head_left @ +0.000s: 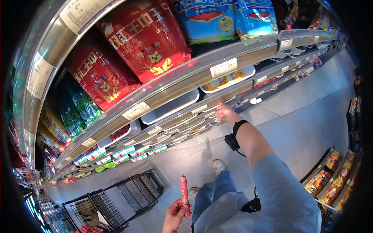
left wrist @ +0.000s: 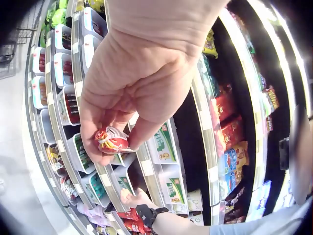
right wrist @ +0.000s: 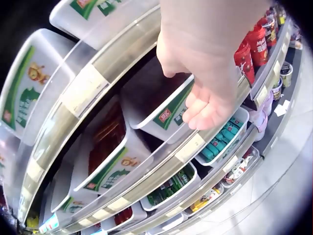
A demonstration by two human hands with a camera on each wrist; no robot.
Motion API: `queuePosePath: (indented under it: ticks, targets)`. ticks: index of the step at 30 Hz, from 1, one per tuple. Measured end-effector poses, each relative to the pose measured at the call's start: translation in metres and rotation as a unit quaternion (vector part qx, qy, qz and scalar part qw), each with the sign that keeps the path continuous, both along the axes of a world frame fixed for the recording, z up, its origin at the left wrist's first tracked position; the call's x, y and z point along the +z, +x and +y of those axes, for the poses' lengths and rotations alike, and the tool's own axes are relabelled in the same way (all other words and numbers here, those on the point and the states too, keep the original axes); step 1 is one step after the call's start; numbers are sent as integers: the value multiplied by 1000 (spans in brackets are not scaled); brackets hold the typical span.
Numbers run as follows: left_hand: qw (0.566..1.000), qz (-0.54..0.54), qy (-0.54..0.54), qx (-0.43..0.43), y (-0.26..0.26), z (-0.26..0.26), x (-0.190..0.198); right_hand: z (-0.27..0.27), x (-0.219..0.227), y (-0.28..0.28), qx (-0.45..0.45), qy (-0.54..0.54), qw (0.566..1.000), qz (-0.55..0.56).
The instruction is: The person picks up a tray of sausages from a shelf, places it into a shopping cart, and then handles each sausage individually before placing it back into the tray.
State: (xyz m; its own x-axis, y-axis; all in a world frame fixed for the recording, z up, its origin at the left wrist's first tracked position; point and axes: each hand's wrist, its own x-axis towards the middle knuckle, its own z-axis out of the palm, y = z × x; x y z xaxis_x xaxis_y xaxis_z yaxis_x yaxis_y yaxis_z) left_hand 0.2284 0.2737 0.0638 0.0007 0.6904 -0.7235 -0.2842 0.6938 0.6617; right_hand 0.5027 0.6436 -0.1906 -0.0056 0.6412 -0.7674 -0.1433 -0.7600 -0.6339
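My left hand (head_left: pixel 175 216) pinches a sausage in a red wrapper (head_left: pixel 184 192) near its lower end, holding it upright over the floor. In the left wrist view the sausage's gathered, tied end (left wrist: pixel 110 139) shows between thumb and fingers. At the shelf, my right hand (head_left: pixel 224 112) reaches toward the lower rows with nothing in its grasp. Its fingers (right wrist: pixel 203 110) hang loosely bent in the right wrist view, by a white bin (right wrist: pixel 146 124) with a green label. Below them, another bin holds teal-wrapped sticks (right wrist: pixel 222 139).
Large red bags (head_left: pixel 149 46) and blue bags (head_left: pixel 210 23) stand on the upper shelf. Price tags (head_left: pixel 224 68) line the shelf edges. A black wire shopping cart (head_left: pixel 128 194) stands on the grey floor at lower left. Snack racks (head_left: pixel 330 178) stand at right.
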Motion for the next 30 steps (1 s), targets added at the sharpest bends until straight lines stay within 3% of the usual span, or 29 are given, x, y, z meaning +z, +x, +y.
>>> queuePosePath:
  ticks: [2,7,11,14,17,19,20,24,26,30]
  targets:
    - [1000,11,-3,8,2,3,1,15,-16,-10,-15,-2,999,-30]
    - [998,22,-58,-18,-2,15,-6,18,-1,-21,-150,80,982,-88]
    - [999,17,-38,-23,6,24,-15,-24,9,-11,-128,136,979,-76]
    - [999,5,-36,-30,12,32,-15,-73,38,-10,-133,67,987,-57]
    - [999,-3,-30,-45,14,36,-19,-107,46,1,-114,-21,993,15]
    - [998,-2,-28,-50,14,38,-20,-119,36,6,-155,-129,967,156]
    - [998,-5,-29,-47,14,39,-20,-123,29,8,-156,-93,963,198]
    - [998,-2,-41,-43,14,38,-17,-120,23,9,-208,-118,946,217]
    - [998,2,-48,-42,13,34,-16,-119,5,14,-138,-68,950,272]
    - [998,-1,-45,-33,11,24,-16,-130,19,27,-142,-40,965,218]
